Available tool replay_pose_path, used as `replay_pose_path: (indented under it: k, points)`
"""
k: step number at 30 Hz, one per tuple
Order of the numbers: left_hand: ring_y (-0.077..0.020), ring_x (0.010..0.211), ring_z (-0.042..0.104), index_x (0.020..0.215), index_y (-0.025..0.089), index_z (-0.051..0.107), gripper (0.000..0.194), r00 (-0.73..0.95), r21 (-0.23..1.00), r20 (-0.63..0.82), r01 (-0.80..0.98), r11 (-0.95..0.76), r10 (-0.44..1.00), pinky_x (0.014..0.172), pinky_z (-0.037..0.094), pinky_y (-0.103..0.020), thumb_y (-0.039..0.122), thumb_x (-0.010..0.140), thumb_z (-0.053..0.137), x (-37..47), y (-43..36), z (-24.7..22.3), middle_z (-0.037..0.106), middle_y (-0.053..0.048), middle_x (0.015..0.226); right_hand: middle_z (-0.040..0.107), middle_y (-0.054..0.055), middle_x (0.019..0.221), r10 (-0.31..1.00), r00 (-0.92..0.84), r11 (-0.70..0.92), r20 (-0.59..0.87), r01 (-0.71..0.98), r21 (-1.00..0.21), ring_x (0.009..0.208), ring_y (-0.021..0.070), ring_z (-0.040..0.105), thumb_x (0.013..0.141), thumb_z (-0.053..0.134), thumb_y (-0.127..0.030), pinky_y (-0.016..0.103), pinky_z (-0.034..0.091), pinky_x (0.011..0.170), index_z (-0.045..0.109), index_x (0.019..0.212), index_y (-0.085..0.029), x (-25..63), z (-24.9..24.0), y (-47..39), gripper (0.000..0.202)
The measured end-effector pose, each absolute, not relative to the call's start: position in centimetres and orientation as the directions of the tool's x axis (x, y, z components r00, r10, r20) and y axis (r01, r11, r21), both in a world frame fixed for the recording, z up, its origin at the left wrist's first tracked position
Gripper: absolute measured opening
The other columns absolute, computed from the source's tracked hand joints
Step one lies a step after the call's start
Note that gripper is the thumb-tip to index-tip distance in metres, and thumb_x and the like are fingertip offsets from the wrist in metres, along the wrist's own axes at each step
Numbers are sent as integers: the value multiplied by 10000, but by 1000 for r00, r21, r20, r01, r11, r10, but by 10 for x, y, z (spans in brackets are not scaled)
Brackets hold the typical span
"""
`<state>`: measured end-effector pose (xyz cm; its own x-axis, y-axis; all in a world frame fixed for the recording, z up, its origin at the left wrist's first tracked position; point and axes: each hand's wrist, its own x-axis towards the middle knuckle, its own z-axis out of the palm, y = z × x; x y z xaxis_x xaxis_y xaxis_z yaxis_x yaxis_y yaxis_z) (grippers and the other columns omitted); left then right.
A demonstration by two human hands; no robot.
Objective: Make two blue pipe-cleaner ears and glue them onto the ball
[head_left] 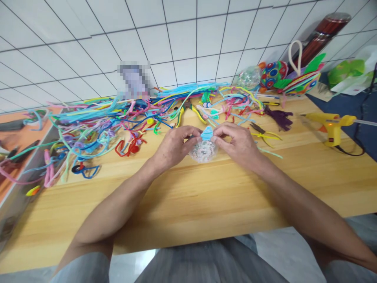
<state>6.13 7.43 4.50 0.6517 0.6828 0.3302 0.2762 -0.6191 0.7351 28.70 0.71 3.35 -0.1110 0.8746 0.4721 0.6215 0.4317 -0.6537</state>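
Pipe cleaners [97,125] lie behind-left on the table [188,196], glue gun [331,125] far right.

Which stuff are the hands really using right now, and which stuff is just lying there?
In use:
left hand
right hand
blue coiled piece, pinched by both hands
clear speckled ball, under the hands

Just lying about:
pile of pipe cleaners
pliers
yellow glue gun
colourful finished crafts
purple bundle
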Motion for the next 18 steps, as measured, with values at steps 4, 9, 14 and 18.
replay_pose_path:
  k: [4,9,14,18]
  points:
    - [-161,869,739,907,185,745,120,657,734,334,269,-624,676,817,556,-278,219,958,642,61,74,46,818,-57,1023,729,33,836,886,-103,416,453,611,-674,817,223,681,926,676,-243,375,512,776,689,792,-242,288,35,6,135]
    - [-169,898,750,904,182,748,125,656,727,334,279,-628,677,834,562,-289,206,953,636,61,73,46,824,-63,1044,736,35,843,890,-98,408,445,606,-683,822,220,688,925,683,-232,373,513,788,699,786,-237,288,36,5,140]
    - [-165,902,756,907,182,749,125,660,733,356,243,-636,662,838,568,-284,180,949,631,60,73,44,826,-62,1059,740,32,835,895,-89,399,438,601,-692,807,213,685,915,691,-235,364,507,777,706,783,-231,288,35,6,133]
    - [-165,897,758,910,183,751,123,660,734,346,253,-630,667,818,569,-279,184,950,635,61,73,45,827,-64,1057,742,28,833,914,-91,372,395,580,-725,802,209,688,891,705,-228,358,515,775,715,791,-226,290,38,6,101]
